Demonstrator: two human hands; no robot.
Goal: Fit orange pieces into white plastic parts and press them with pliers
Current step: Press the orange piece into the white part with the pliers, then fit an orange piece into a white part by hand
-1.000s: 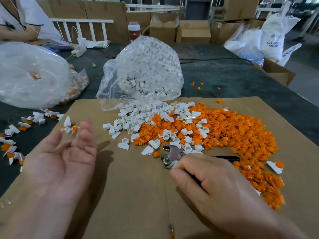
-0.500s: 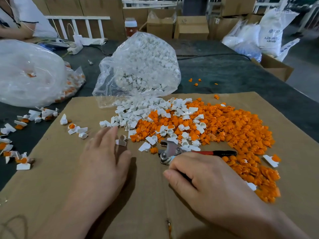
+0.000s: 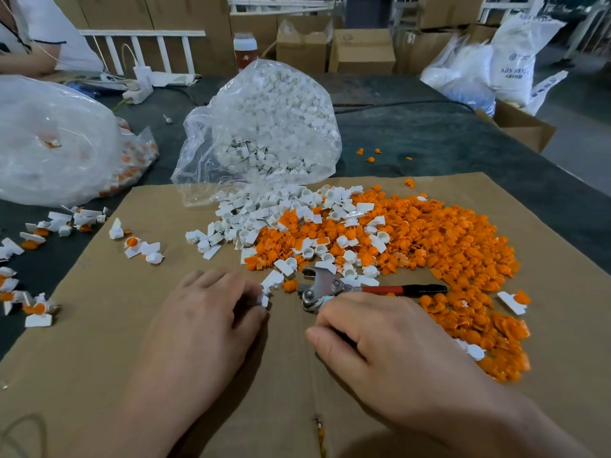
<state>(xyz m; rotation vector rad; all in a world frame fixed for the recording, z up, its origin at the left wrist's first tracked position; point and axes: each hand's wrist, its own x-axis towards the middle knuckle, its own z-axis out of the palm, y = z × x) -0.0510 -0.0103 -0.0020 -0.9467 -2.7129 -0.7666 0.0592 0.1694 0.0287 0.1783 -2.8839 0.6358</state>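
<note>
1. Head view looks down at a dark table [image 3: 429,140] that runs from near to far.
2. A big brown cardboard sheet [image 3: 132,342] lies flat on the near part of the table. Both hands are over it.
3. A puffy clear bag [image 3: 56,143] sits on the table at the far left.
4. An open bag [image 3: 264,127] full of white bits sits in the middle, at the far edge of the cardboard sheet.
5. The orange pieces [image 3: 446,246] lie in a wide heap on the right side of the cardboard sheet.
6. Loose white parts [image 3: 251,219] lie in a heap at the mouth of the open bag. Some are mixed into the left side of the orange heap.
7. The right hand [image 3: 390,335] is near and to the right, palm down. Its fingers are curled round the pliers.
8. The left hand [image 3: 205,312] is near the middle, palm down, with bent fingers. Its fingertips pinch a small white part.
9. The pliers [image 3: 330,287] sit low over the cardboard sheet, at the near edge of the heaps. The metal head pokes out past the right hand. A red and black handle points right.
10. The small white part [image 3: 265,300] is just left of the pliers head, not touching it.
11. Some joined bits [image 3: 36,309], white with orange in them, lie on the table at the left.
</note>
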